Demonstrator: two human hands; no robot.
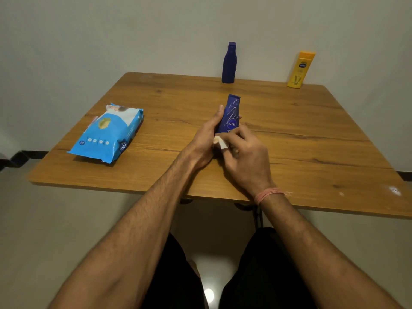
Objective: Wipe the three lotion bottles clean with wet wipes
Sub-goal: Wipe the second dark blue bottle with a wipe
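A wooden bench stood against a pale wall. Over its middle, the left hand gripped a dark blue Nivea bottle, thumb along its left side and fingers curled behind it, holding it tilted with the narrow end pointing away from the person and the label facing up. The right hand, with a pink thread band at its wrist, curled its fingers round a small white wet wipe and pressed it against the near end of that bottle, which the hands hid.

At the far edge of the bench, a second dark blue bottle stood upright with its cap on, label not visible. Well to its right, a yellow bottle stood upright too, its orange cap closed. What any bottle held could not be told.

To the left, well apart from the hands, a blue pack of wet wipes lay flat. Whether its flap was lifted could not be made out.
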